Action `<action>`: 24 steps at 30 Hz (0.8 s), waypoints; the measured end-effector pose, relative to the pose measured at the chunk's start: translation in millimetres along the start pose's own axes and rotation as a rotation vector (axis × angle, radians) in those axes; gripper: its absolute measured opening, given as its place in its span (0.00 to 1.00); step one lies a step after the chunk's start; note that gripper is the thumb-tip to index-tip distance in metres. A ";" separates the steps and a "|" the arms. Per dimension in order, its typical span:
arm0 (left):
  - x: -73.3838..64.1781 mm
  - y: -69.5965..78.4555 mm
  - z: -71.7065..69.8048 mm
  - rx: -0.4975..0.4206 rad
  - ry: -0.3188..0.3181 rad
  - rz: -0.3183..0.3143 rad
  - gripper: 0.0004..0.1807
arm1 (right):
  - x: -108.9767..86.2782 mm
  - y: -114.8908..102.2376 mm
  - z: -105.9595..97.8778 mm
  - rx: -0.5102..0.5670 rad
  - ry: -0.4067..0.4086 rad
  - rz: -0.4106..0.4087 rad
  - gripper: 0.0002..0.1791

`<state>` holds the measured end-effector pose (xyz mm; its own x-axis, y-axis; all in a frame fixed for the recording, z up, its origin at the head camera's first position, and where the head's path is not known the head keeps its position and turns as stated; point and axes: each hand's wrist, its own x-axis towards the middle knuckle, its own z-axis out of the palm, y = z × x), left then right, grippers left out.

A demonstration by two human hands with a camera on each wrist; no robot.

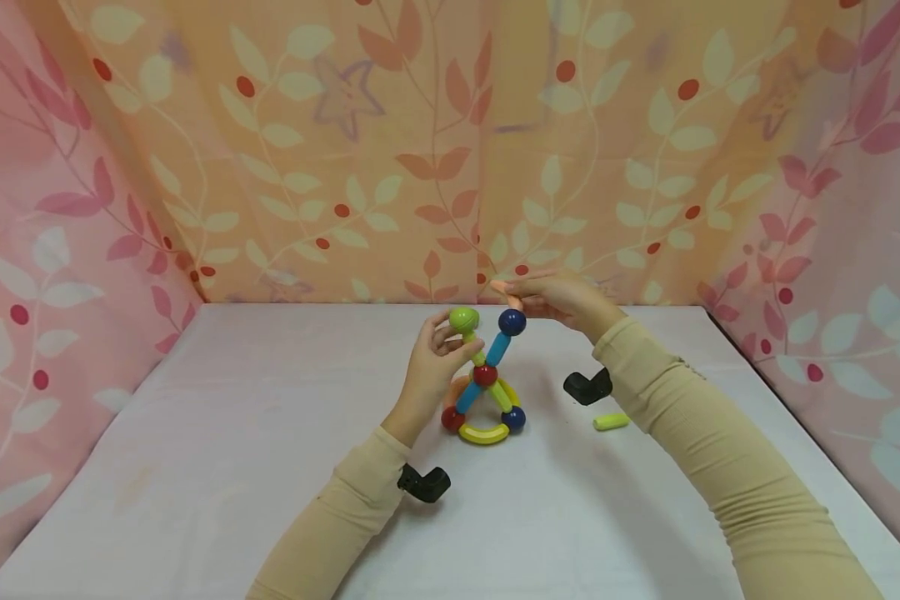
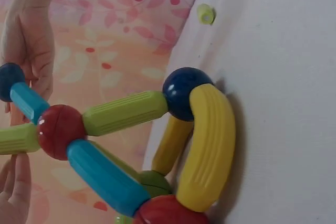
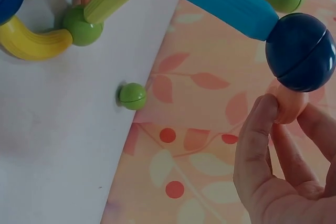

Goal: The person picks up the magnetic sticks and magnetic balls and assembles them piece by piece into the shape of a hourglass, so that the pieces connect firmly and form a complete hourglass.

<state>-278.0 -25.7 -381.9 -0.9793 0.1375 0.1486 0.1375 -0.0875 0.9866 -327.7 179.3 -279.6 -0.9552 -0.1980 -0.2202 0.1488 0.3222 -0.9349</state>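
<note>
A magnetic stick-and-ball toy structure stands on the white table, its rods crossing at a red ball (image 1: 485, 376). Below lies a ring of curved rods, including a yellow curved rod (image 1: 483, 435). My left hand (image 1: 429, 371) holds the upper light green rod (image 2: 16, 139), just under a green ball (image 1: 464, 320). Between the fingertips of my right hand (image 1: 566, 302) is an orange curved rod (image 3: 292, 106), pinched with one end against the upper dark blue ball (image 3: 300, 51). A blue rod (image 1: 498, 348) joins that ball to the red centre.
A loose light green rod (image 1: 611, 422) lies right of the structure, under my right forearm. Near the table's far edge sits a loose green ball (image 3: 132, 96). Black wrist-camera mounts (image 1: 587, 387) stick out from both sleeves. Patterned cloth (image 1: 435, 150) encloses the white table (image 1: 270, 417) at back and sides.
</note>
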 end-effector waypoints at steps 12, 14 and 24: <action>-2.2 7.7 -5.2 -0.018 0.072 0.204 0.18 | -5.7 -2.9 10.6 -0.094 0.022 -0.079 0.21; -2.4 8.3 -5.2 -0.016 0.075 0.212 0.18 | -6.4 -3.1 11.8 -0.102 0.015 -0.086 0.20; -2.9 11.6 -6.2 -0.009 0.088 0.218 0.18 | -11.7 -6.1 14.5 -0.184 0.008 -0.073 0.19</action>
<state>-274.5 -33.2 -371.2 -0.9359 0.0280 0.3512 0.3460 -0.1145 0.9312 -313.8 166.2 -275.4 -0.9637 -0.2200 -0.1510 0.0306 0.4709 -0.8817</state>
